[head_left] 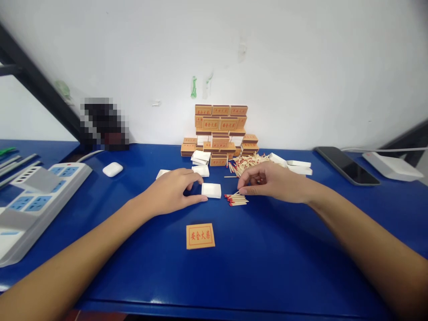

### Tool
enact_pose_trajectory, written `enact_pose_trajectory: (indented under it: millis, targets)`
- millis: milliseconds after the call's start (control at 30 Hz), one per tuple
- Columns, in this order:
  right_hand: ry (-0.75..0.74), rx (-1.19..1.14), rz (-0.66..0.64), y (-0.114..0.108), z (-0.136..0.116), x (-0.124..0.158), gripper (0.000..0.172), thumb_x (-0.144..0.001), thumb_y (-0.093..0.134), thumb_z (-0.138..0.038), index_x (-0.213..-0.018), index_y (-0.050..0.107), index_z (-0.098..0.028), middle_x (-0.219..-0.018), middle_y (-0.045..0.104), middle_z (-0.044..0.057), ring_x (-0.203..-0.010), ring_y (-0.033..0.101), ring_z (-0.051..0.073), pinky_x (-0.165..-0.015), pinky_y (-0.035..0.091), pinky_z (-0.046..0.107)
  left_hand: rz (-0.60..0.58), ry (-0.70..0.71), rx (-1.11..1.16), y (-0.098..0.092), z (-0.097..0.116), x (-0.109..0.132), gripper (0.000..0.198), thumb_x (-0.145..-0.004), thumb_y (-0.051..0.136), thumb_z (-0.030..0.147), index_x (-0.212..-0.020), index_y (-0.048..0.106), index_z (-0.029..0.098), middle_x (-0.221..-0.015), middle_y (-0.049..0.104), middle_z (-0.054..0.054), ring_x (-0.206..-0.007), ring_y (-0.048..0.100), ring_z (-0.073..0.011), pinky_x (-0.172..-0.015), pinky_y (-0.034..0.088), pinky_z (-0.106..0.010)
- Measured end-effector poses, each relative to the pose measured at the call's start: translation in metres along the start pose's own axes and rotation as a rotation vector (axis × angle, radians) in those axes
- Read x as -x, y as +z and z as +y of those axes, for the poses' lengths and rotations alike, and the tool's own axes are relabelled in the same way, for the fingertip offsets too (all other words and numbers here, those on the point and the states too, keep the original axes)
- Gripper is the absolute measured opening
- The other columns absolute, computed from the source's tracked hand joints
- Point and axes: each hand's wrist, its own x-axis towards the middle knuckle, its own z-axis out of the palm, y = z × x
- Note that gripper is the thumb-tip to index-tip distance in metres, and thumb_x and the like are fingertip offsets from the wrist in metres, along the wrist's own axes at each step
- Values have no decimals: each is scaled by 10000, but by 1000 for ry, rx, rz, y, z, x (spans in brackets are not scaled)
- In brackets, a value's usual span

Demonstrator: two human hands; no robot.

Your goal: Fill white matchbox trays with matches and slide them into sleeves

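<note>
My left hand (175, 189) has its thumb and fingers around the left end of a small white matchbox tray (211, 191), which lies on the blue table (261, 263). My right hand (264, 180) pinches a matchstick (236, 193) between thumb and finger, just above a small pile of red-tipped matches (238, 200). Nearer to me lies an orange matchbox sleeve (200, 236) with red characters. Behind my right hand a larger heap of loose matches (245, 164) is spread out. The inside of the tray is too pale to make out.
Stacked matchboxes (220, 125) stand against the wall. More white trays (200, 157) lie before the stack, and others (299, 167) at its right. A power strip (40, 200) and white earbud case (113, 169) are left; a phone (347, 165) and white box (391, 166) are right.
</note>
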Motion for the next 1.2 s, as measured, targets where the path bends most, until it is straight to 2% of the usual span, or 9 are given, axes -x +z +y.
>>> enact_pose_trajectory:
  millis: [133, 400, 500, 633, 733, 833, 900, 1033, 1200]
  targets:
    - [21, 110, -29, -4, -5, 3, 219, -875, 757, -471, -873, 810, -259, -600, 524, -41, -569, 436, 127, -527, 319, 296, -6, -11, 4, -1, 0, 0, 369, -955, 704, 559, -1093, 687, 217, -860, 640, -17, -819, 600, -199, -681, 409, -308]
    - [-3, 172, -26, -4, -5, 5, 201, -873, 733, -442, -849, 789, -251, -669, 625, -11, -609, 511, 140, -551, 386, 291, 1, -4, 8, 0, -1, -1, 377, -960, 692, 569, -1099, 684, 219, -858, 638, -18, -820, 603, -200, -678, 413, -311]
    - [-39, 118, 70, -2, -3, 0, 257, -910, 683, -482, -867, 754, -239, -713, 645, -6, -620, 523, 141, -569, 407, 292, 6, -2, 7, 0, -1, 0, 371, -959, 691, 568, -1090, 688, 221, -855, 639, -19, -807, 602, -196, -671, 411, -307]
    - [-74, 255, 232, 1, 3, -11, 210, -944, 643, -417, -881, 718, -232, -694, 615, -16, -606, 497, 143, -586, 380, 300, 4, 2, 17, -1, -1, -1, 375, -958, 691, 570, -1096, 691, 221, -845, 636, -16, -799, 601, -194, -667, 410, -304]
    - [-141, 380, 232, 5, 7, -22, 145, -951, 650, -354, -931, 706, -222, -731, 605, -10, -675, 543, 162, -648, 401, 310, 2, -8, 21, -1, 0, -1, 380, -955, 699, 565, -1105, 686, 217, -848, 635, -15, -803, 601, -195, -668, 411, -305]
    - [-226, 487, 246, 12, 7, -31, 131, -981, 635, -328, -983, 698, -214, -889, 631, 40, -835, 597, 200, -752, 439, 329, 1, -10, 18, -1, 0, -1, 381, -955, 700, 566, -1103, 687, 216, -851, 634, -16, -813, 600, -199, -669, 408, -308]
    - [-225, 537, 236, 17, 5, -35, 140, -1011, 579, -291, -951, 676, -210, -991, 630, 69, -888, 604, 211, -786, 450, 341, 4, -5, 15, -1, 0, 0, 377, -955, 699, 566, -1099, 690, 218, -852, 634, -17, -810, 598, -199, -668, 406, -309]
    - [-175, 604, 188, 22, 0, -33, 170, -1034, 495, -256, -910, 598, -202, -1053, 612, 95, -852, 595, 209, -768, 457, 353, 11, 3, 10, -2, 0, 2, 365, -961, 690, 562, -1084, 690, 218, -853, 636, -18, -804, 594, -196, -663, 399, -308]
    - [-152, 515, 258, 22, -4, -21, 113, -1034, 483, -270, -977, 568, -222, -985, 657, 77, -821, 600, 207, -734, 448, 338, 6, 4, 15, -2, 1, 3, 364, -957, 694, 559, -1081, 691, 217, -849, 632, -19, -795, 588, -195, -657, 397, -308]
